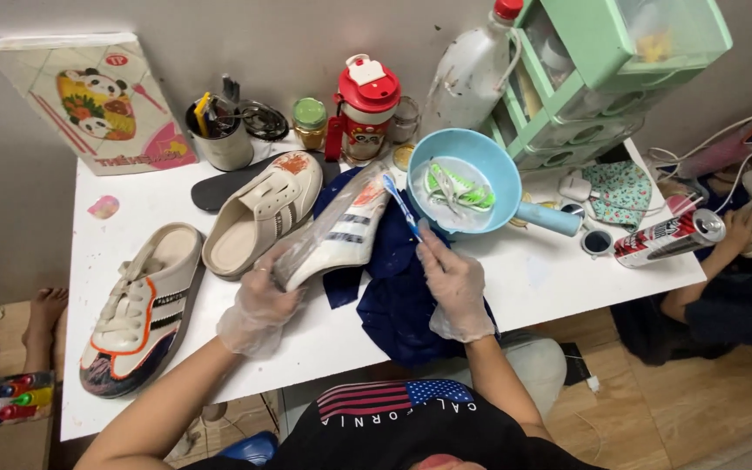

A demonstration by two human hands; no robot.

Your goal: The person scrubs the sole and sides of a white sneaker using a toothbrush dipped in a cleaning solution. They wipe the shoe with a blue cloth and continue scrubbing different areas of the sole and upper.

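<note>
— Head view: showed a white bench (515, 278) against a grey wall, tiled floor at right, somebody's bare feet (10, 326) on the floor at left.

— Crowded with what?

— Held a blue bowl (467, 178) with laces inside, a green drawer unit (602, 70), a red-lidded flask (365, 109), a tin of tools (219, 135), a can (668, 237) lying flat. Kept two other shoes (211, 261) at left, dark blue cloth (402, 296) under the work.

— And the hands?

— Both gloved. Left hand (258, 305) clasped around a white sneaker (341, 233), tilted above the cloth. Right hand (454, 278) pinched a blue toothbrush (400, 204), bristles up by the bowl's rim.
</note>
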